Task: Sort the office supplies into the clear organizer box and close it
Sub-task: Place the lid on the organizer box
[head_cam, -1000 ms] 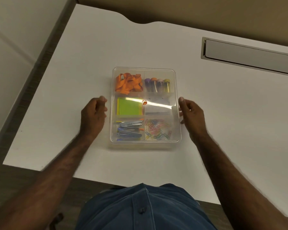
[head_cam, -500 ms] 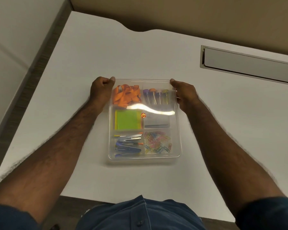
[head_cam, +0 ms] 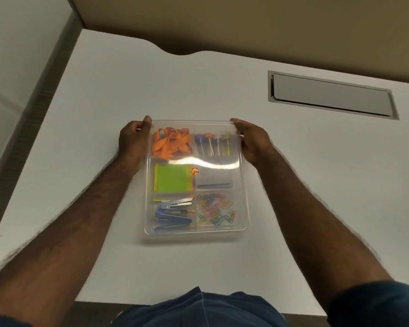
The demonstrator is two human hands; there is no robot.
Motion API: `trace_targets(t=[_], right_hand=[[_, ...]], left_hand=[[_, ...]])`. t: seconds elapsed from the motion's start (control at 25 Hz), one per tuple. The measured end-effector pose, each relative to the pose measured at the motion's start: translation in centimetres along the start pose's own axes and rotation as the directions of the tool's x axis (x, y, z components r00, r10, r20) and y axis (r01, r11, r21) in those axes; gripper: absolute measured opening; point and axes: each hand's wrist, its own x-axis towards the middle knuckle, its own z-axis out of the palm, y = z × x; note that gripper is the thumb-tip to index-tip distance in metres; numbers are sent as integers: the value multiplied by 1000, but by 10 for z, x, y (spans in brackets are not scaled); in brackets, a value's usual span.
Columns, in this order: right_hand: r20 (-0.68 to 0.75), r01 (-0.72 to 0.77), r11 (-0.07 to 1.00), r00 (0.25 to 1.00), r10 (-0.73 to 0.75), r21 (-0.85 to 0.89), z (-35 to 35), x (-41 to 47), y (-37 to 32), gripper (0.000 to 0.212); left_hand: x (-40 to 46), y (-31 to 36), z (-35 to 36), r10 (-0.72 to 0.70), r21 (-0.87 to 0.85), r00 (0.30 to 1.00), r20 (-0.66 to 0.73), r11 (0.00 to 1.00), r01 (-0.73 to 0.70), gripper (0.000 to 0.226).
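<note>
The clear organizer box (head_cam: pixel 244 208) lies flat on the white desk with its transparent lid on top. Its compartments hold orange rubber bands (head_cam: pixel 171 143), coloured markers (head_cam: pixel 213 143), green sticky notes (head_cam: pixel 172 177), a grey pad (head_cam: pixel 215 178), staplers (head_cam: pixel 172 214) and colourful paper clips (head_cam: pixel 215 212). My left hand (head_cam: pixel 134 140) grips the far left corner of the box, thumb on the lid's edge. At the far right corner my right hand (head_cam: pixel 252 141) holds the box the same way.
The white desk (head_cam: pixel 198 90) reaches a wavy far edge by a tan wall. A grey cable-hatch cover (head_cam: pixel 331 95) is set into the desk at the far right. The desk's left edge drops off beside a grey wall. My blue shirt fills the bottom.
Both hands slid from the box's middle sides up to its far corners and now grip there. The box sits nearer to me in view.
</note>
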Motion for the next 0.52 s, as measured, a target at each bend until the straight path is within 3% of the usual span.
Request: trace_targets(t=[0.16, 0.32, 0.52], right_hand=[[-15, -7, 991, 1000, 5, -135, -18, -27, 6, 34], [62, 0, 942, 998, 22, -335, -47, -81, 31, 41], [163, -72, 929, 977, 140, -364, -80, -144, 82, 43]], left_hand=[[-31, -13, -12, 22, 136, 1000, -16, 991, -19, 63], [-90, -39, -41, -1, 78, 998, 55, 997, -4, 53], [-154, -71, -74, 22, 171, 994, 104, 984, -39, 52]])
